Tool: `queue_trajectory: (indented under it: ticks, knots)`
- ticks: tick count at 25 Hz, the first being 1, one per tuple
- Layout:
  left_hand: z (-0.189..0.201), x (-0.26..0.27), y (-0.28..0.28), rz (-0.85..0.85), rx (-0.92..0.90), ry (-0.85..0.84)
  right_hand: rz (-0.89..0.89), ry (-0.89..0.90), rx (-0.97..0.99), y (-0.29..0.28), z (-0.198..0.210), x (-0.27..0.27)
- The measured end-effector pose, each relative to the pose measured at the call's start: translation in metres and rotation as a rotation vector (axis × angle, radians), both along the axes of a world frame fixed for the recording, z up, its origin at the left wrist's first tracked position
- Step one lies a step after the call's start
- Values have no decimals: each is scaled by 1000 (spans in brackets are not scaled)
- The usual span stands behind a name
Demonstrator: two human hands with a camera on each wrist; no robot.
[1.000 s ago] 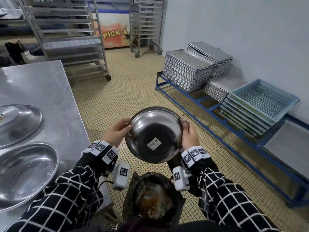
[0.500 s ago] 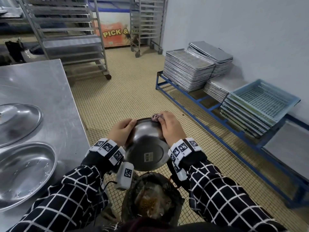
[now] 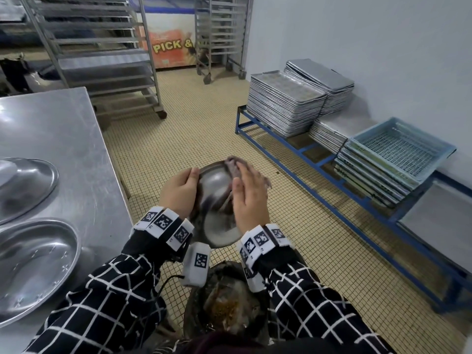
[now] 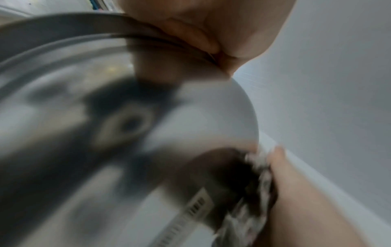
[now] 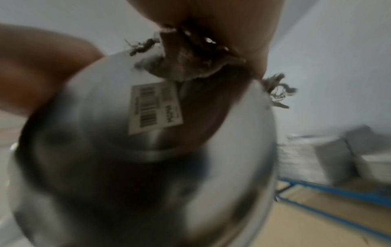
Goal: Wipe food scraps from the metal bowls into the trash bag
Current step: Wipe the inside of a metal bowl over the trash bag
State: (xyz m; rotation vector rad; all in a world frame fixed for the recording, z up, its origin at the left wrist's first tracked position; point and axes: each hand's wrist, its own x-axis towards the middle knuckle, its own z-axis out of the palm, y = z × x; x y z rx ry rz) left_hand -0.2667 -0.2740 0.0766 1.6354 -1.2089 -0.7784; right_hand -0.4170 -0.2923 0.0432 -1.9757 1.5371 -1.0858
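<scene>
Over the black trash bag (image 3: 224, 302), which holds brown food scraps, I hold a metal bowl (image 3: 217, 190) tilted with its underside towards me. My left hand (image 3: 178, 192) grips the bowl's left rim, thumb on the outside. My right hand (image 3: 250, 198) lies flat on the bowl's outer side and presses a frayed grey rag (image 3: 233, 162) against it. The left wrist view shows the bowl (image 4: 190, 117) and the rag (image 4: 260, 175). In the right wrist view the rag (image 5: 186, 65) sits just above the barcode label (image 5: 154, 107) on the bowl (image 5: 105, 150). The bowl's inside is hidden.
A steel table (image 3: 51, 129) at my left carries two more wide metal bowls (image 3: 25, 185) (image 3: 33, 264). Along the right wall a low blue rack (image 3: 319, 159) bears stacked baking trays (image 3: 283, 103) and a blue crate (image 3: 401, 146). Wheeled tray racks (image 3: 102, 60) stand at the back.
My right hand left the bowl's right rim, brought the rag to the far rim, and now lies flat over the underside. The bowl has tipped further over and sits lower.
</scene>
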Motion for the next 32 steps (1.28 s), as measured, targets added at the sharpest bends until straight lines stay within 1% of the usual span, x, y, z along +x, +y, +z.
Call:
queue_trajectory:
  ticks: [1, 2, 3, 4, 6, 8, 10, 11, 13, 15, 17, 18, 20, 22, 23, 24, 25, 26, 27, 29, 31, 32]
  knots:
    - [2, 1, -1, 12, -3, 13, -21, -145, 112, -5, -2, -7]
    - [2, 2, -2, 32, -13, 29, -37, -242, 195, -7, -7, -14]
    - [3, 4, -3, 55, -27, 32, -37, -273, 224, -3, -10, -17]
    - [3, 4, -3, 78, -34, 15, -10, -261, 208, 2, -15, -19]
    - [2, 5, -4, 99, -36, -19, 114, -151, 110, 16, -20, -13]
    - [-1, 4, -4, 85, -39, -16, 232, 14, -45, 21, -22, -2]
    - [-1, -1, -4, 77, -45, -3, 226, 193, -240, 17, -19, 9]
    - [0, -3, -3, 76, -53, 5, 193, 233, -307, 13, -15, 13]
    - [1, -6, -3, 64, -74, -6, 98, 203, -362, 2, -8, 20]
    - [1, -5, -1, 62, -95, -13, 3, 81, -318, -7, -2, 21]
    - [-1, -2, 1, 71, -113, -11, -95, -130, -137, -13, -3, 15]
    - [-2, 0, 2, 81, -113, 4, -136, -279, -15, -14, -4, 11]
    - [-4, 4, 3, 121, -106, 67, -155, -596, 205, -13, -13, -1]
    - [-6, 5, 4, 163, -101, 113, -148, -846, 357, -10, -23, -13]
    - [-8, 6, 6, 180, -102, 129, -158, -938, 438, -9, -25, -18]
    - [-12, 7, 6, 187, -104, 147, -174, -970, 519, -6, -23, -23]
    - [-16, 9, 7, 186, -105, 164, -194, -932, 575, -3, -20, -27]
    - [-20, 11, 8, 178, -100, 175, -199, -851, 584, 0, -17, -30]
    - [-23, 14, 8, 168, -87, 162, -202, -760, 555, 4, -13, -33]
    - [-31, 21, 7, 141, -60, 65, -176, -617, 461, 9, -5, -37]
    - [-37, 25, 7, 96, -64, -14, -118, -509, 387, 6, 2, -39]
    - [-37, 25, 8, 51, -79, -21, -83, -442, 351, 2, 6, -40]
